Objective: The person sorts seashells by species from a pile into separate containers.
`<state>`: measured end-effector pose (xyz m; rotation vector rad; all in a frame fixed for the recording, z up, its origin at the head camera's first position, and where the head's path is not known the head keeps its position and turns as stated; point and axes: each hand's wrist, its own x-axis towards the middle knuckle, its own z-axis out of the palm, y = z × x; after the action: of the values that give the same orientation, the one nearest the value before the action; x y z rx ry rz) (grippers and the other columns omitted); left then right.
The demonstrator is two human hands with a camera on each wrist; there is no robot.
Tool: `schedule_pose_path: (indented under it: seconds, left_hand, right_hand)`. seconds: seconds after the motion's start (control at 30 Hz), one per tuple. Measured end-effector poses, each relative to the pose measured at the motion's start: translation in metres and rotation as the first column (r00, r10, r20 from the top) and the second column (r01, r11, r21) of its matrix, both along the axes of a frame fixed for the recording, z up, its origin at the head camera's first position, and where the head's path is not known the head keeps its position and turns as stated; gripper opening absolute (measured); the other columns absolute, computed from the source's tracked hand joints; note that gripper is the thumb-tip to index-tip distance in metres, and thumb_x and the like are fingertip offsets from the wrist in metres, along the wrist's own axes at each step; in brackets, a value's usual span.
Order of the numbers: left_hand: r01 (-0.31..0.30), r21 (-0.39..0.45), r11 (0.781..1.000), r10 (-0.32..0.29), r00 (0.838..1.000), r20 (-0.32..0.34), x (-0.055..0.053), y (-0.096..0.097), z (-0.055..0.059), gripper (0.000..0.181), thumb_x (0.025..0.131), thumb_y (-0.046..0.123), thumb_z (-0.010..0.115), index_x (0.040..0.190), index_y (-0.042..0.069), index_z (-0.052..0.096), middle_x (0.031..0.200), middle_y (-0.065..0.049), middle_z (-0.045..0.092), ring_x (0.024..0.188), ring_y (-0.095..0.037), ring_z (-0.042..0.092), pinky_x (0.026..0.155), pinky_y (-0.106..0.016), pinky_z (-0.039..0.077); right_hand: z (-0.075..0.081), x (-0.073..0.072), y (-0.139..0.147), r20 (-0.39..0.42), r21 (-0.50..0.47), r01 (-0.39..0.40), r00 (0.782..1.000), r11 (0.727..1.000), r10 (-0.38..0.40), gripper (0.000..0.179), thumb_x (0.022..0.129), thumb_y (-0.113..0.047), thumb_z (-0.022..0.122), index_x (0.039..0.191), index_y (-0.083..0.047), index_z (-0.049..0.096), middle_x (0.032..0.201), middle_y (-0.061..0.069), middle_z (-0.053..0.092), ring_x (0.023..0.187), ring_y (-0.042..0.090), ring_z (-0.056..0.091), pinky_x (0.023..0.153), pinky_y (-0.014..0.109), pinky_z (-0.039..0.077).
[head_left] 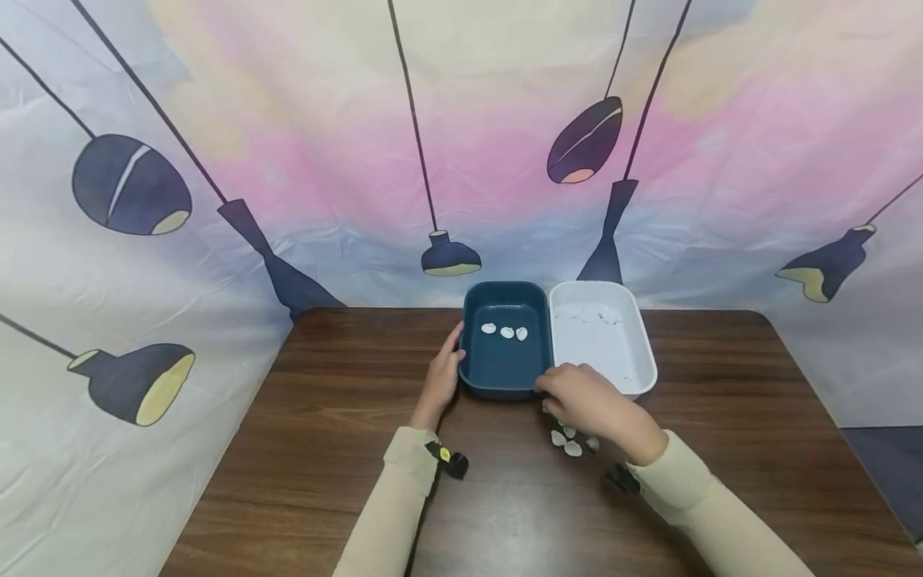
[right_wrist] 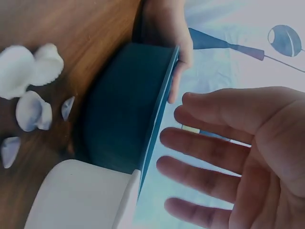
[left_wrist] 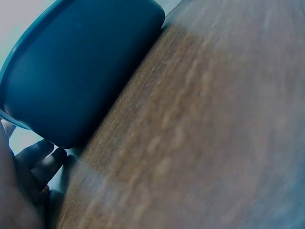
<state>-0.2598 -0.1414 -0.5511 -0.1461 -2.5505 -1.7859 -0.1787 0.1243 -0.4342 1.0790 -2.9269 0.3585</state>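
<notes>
Side by side stand a dark teal dish and a white dish. Three white seashells lie in the teal one. My left hand rests against the teal dish's left side, fingers along its wall; the left wrist view shows its fingertips by the dish's lower corner. Over the front edges, where the dishes meet, hovers my right hand. In the right wrist view its fingers are extended, the thumb lies close to the index finger, and no held thing shows. Below it, several seashells lie on the table, partly hidden.
The brown wooden table reaches back to a cloth backdrop printed with hanging lamps. Small specks lie inside the white dish. A dark wrist device sits at the left cuff.
</notes>
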Motion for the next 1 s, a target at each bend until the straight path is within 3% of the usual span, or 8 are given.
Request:
schedule_pose_path:
  seconds: [0.23, 0.5, 0.77, 1.0]
  left_hand:
    - [0.013, 0.001, 1.000, -0.013, 1.000, -0.015, -0.001, 0.001, 0.003, 0.059, 0.107, 0.026, 0.037, 0.166, 0.031, 0.038, 0.170, 0.000, 0.034, 0.156, -0.031, 0.031, 0.122, -0.060, 0.027]
    - [0.016, -0.004, 1.000, -0.016, 0.999, -0.028, -0.002, 0.000, 0.003, 0.060, 0.106, 0.025, 0.037, 0.166, 0.030, 0.038, 0.170, -0.001, 0.035, 0.156, -0.031, 0.031, 0.122, -0.059, 0.027]
    - [0.012, -0.007, 1.000, -0.012, 1.000, -0.025, -0.001, -0.001, 0.001, 0.060, 0.106, 0.025, 0.037, 0.166, 0.031, 0.038, 0.170, -0.001, 0.035, 0.156, -0.032, 0.032, 0.122, -0.060, 0.028]
    - [0.014, -0.005, 1.000, -0.014, 1.000, -0.016, 0.000, -0.002, -0.001, 0.059, 0.106, 0.026, 0.037, 0.166, 0.032, 0.038, 0.170, 0.001, 0.034, 0.156, -0.031, 0.031, 0.122, -0.060, 0.027]
  right_hand:
    - [-0.012, 0.013, 0.016, 0.078, -0.088, -0.028, 0.996, 0.996, 0.035, 0.020, 0.090, 0.005, 0.072, 0.103, -0.008, 0.079, 0.092, -0.002, 0.074, 0.083, 0.013, 0.067, 0.077, 0.037, 0.058]
    - [-0.042, 0.017, 0.027, 0.107, -0.175, -0.092, 0.988, 0.980, 0.112, 0.026, 0.085, 0.010, 0.069, 0.095, -0.012, 0.079, 0.092, -0.003, 0.077, 0.075, 0.003, 0.061, 0.066, 0.028, 0.053]
    - [-0.060, 0.019, 0.024, 0.128, -0.120, -0.088, 0.986, 0.989, 0.104, 0.018, 0.087, 0.003, 0.077, 0.095, -0.014, 0.078, 0.089, -0.005, 0.075, 0.083, 0.008, 0.068, 0.074, 0.035, 0.058]
    - [-0.066, 0.020, 0.014, 0.059, -0.111, -0.099, 0.993, 0.989, 0.106, 0.013, 0.088, -0.003, 0.079, 0.094, -0.014, 0.079, 0.086, -0.005, 0.072, 0.079, 0.011, 0.064, 0.069, 0.031, 0.055]
